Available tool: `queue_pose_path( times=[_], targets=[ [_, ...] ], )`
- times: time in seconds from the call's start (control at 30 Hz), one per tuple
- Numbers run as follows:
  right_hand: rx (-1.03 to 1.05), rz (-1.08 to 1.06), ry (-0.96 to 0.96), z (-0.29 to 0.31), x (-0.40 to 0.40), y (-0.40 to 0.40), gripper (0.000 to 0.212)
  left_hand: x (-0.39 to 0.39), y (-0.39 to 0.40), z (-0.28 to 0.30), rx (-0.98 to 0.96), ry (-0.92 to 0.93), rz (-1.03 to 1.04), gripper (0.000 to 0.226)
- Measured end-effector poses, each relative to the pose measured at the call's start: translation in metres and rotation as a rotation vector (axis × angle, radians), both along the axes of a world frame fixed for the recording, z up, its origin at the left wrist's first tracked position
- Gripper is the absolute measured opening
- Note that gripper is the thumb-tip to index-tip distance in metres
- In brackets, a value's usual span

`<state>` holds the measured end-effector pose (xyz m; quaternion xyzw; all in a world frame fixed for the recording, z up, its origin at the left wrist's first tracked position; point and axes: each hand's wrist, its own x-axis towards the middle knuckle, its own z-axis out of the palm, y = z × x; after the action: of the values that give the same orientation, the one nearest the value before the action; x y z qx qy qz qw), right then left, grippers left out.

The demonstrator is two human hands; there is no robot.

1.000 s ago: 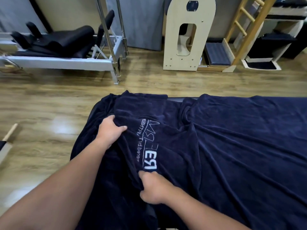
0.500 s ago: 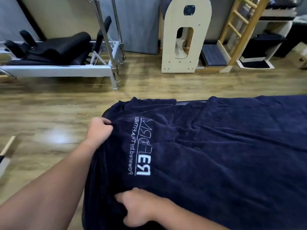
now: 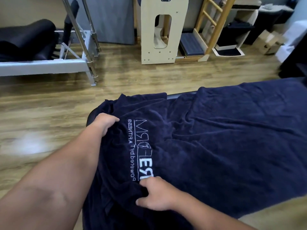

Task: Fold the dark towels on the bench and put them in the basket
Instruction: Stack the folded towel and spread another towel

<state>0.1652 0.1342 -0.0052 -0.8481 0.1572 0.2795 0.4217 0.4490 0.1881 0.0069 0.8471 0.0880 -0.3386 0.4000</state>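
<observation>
A dark navy towel [image 3: 207, 146] with white mirrored lettering lies spread and wrinkled over the bench [image 3: 90, 117], whose black rounded end shows at the towel's far left corner. My left hand [image 3: 105, 122] grips the towel's left edge near that corner. Close to me, my right hand [image 3: 157, 195] pinches a fold of the same towel just below the lettering. More navy cloth covers the bench to the right; whether it is a second towel I cannot tell. No basket is in view.
Wooden floor surrounds the bench. A grey metal exercise frame [image 3: 49, 67] with black pads stands at the back left. A pale wooden arched unit [image 3: 159, 47] and a wooden ladder [image 3: 211, 24] stand at the back, with a cardboard box [image 3: 269, 42] at the far right.
The towel's left part has been pulled flatter, so the lettering shows more fully. My left hand shifted outward to the towel's left edge and my right hand drew back toward me.
</observation>
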Motion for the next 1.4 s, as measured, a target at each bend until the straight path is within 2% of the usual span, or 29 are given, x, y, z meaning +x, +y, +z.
queue_pose_path(
  times=[0.07,0.17,0.2,0.33,0.4,0.43,0.5,0.57,0.63,0.7,0.77,0.83,0.93,1.0,1.23,1.3,1.4],
  targets=[
    [-0.006,-0.039,-0.005,-0.002,0.001,0.001,0.030,0.003,0.000,0.001,-0.030,0.054,0.040,0.029],
    [-0.041,-0.052,-0.011,-0.004,0.002,0.002,0.028,0.030,0.011,-0.032,-0.076,0.171,0.145,0.057],
    [-0.051,-0.061,-0.014,-0.005,0.002,0.002,0.028,0.030,0.013,-0.033,-0.062,0.199,0.151,0.059],
    [-0.042,-0.105,-0.004,-0.007,0.001,0.005,0.028,0.007,0.019,-0.001,0.072,0.231,-0.019,0.033],
    [-0.049,-0.098,-0.016,-0.005,0.000,0.007,0.029,0.008,0.020,0.004,0.054,0.283,-0.032,0.030],
    [-0.055,-0.096,-0.030,-0.003,0.000,0.008,0.027,0.010,0.021,0.005,-0.008,0.270,0.000,0.029],
    [-0.083,-0.088,-0.064,0.004,-0.002,0.010,0.022,0.017,0.019,0.003,-0.221,0.207,0.075,0.049],
    [-0.113,-0.092,-0.109,0.011,-0.006,0.013,0.030,0.017,0.018,0.005,-0.374,0.194,0.023,0.065],
    [-0.121,-0.064,-0.166,0.018,-0.014,0.012,0.041,0.017,0.016,0.006,-0.429,0.180,-0.063,0.064],
    [-0.125,0.064,-0.190,0.022,-0.024,0.010,0.042,0.018,0.010,0.009,-0.450,0.118,-0.057,0.058],
    [-0.141,0.183,-0.155,0.024,-0.037,0.004,0.036,0.018,-0.002,0.014,-0.466,0.039,-0.030,0.057],
    [-0.134,0.192,-0.107,0.027,-0.049,-0.006,0.042,0.015,-0.019,0.021,-0.453,-0.030,-0.061,0.064],
    [-0.152,0.101,-0.002,0.030,-0.076,-0.033,0.078,-0.003,-0.058,0.036,-0.422,-0.133,-0.135,0.077],
    [-0.183,0.011,0.043,0.030,-0.095,-0.056,0.089,-0.015,-0.087,0.041,-0.493,-0.104,-0.122,0.087],
    [-0.425,-0.432,-0.084,0.032,-0.187,-0.153,0.091,-0.084,-0.207,0.047,-0.597,-0.086,-0.238,0.104],
    [-0.456,-0.524,-0.118,0.030,-0.218,-0.184,0.092,-0.107,-0.244,0.047,-0.658,-0.043,-0.217,0.108],
    [-0.467,-0.609,-0.145,0.027,-0.262,-0.230,0.092,-0.148,-0.297,0.047,-0.666,-0.098,-0.258,0.107]
  ],
)
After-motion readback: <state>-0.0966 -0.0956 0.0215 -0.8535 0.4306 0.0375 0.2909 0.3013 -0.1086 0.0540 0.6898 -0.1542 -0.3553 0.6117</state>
